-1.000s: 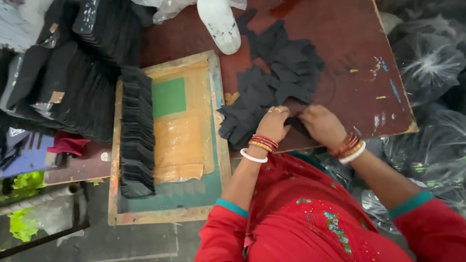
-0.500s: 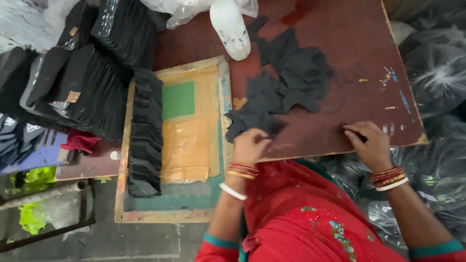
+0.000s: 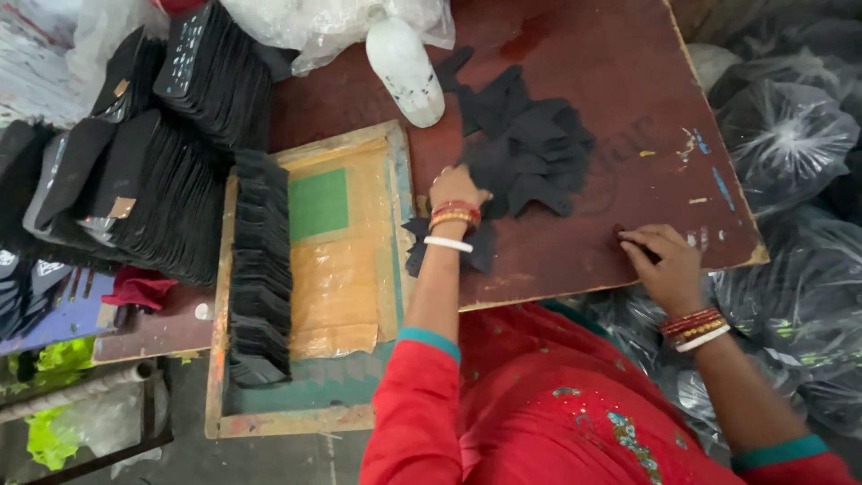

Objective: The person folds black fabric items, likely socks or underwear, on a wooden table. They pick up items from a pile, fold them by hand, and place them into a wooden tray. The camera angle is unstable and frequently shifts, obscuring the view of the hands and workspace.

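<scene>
Black fabric pieces [image 3: 525, 148], one loose heap mid-tabletop; left hand [image 3: 456, 189] grasps its edge, right hand [image 3: 663, 260] pinches one piece near the front edge.

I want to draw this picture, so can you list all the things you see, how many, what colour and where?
black fabric pieces: loose pile, black, middle of board
board: one, dark red-brown, under the pile
plastic bottle: one, white, lying at the top
printing frame: one, wood with yellow and green screen, left of board
row of black pieces: one row, black, on frame's left edge
black stacks: several, black, far left
plastic bags: several, dark, right side
left hand: on pile's edge, bangles on wrist
right hand: pinching a small dark piece near board's edge
</scene>
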